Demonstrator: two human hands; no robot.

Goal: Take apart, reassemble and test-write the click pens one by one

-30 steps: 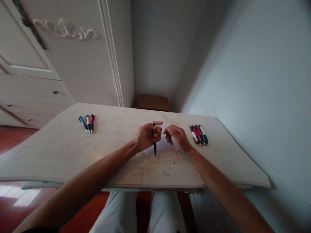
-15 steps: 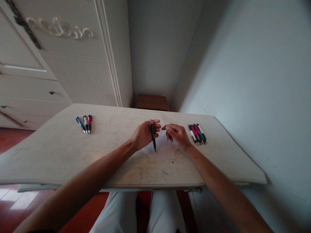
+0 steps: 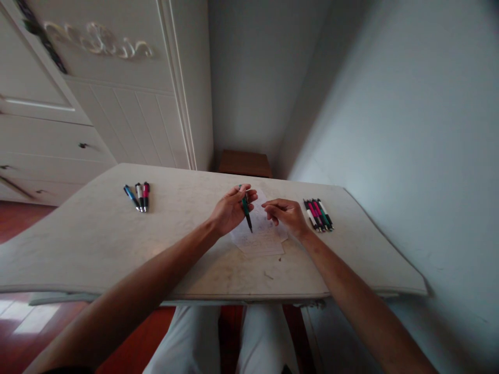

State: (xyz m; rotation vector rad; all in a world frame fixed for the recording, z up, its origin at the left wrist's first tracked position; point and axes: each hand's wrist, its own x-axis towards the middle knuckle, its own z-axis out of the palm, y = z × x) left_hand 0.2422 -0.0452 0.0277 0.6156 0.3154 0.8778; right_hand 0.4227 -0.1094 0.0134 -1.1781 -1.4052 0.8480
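My left hand (image 3: 230, 210) is closed on a green and black pen (image 3: 246, 208), its dark tip slanting down over the paper. Just right of it, my right hand (image 3: 286, 214) has its thumb and forefinger drawn together in a pinch; whether something small is between them I cannot make out. Beneath both hands lie overlapping sheets of paper (image 3: 261, 246) with faint writing, partly covered by the hands.
Three pens (image 3: 139, 197), blue, white and pink, lie at the table's far left. A row of several pens (image 3: 317, 215) lies right of my right hand. The white table (image 3: 156, 249) meets a wall on the right; a brown wooden box (image 3: 245, 162) stands behind it.
My left hand has risen slightly away from me with the pen, whose tip is now higher above the paper. My right hand has hardly moved.
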